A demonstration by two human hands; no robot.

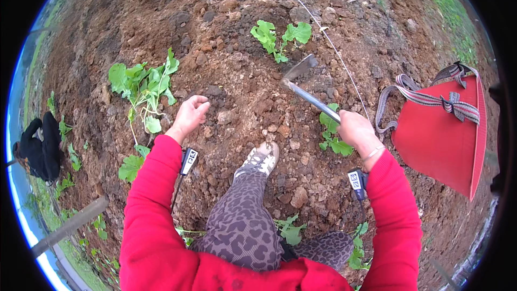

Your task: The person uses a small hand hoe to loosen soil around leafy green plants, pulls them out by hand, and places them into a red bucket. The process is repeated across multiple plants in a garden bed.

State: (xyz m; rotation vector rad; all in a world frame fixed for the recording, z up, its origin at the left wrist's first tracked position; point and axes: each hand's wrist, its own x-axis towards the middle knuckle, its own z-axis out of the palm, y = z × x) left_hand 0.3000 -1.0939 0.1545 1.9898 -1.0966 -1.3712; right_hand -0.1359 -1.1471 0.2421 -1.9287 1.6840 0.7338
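Note:
My right hand [357,131] is closed around the metal handle of a hoe [311,99]; the flat blade points up and away, close to the soil near a leafy seedling [278,40]. Another seedling [334,133] grows just left of that hand, partly behind the handle. My left hand [190,117] hovers over the soil with its fingers loosely curled and nothing seen in them. To its left lies a bunch of pulled leafy seedlings [145,85], pale stems towards me. A further green plant [131,167] shows beside my left sleeve.
A red bucket-like container [436,137] with striped straps lies at the right. A taut white string [331,42] crosses the cloddy soil. My shoe [262,157] is between my hands. More seedlings [291,230] stand by my legs. A person in dark clothes [40,149] crouches far left.

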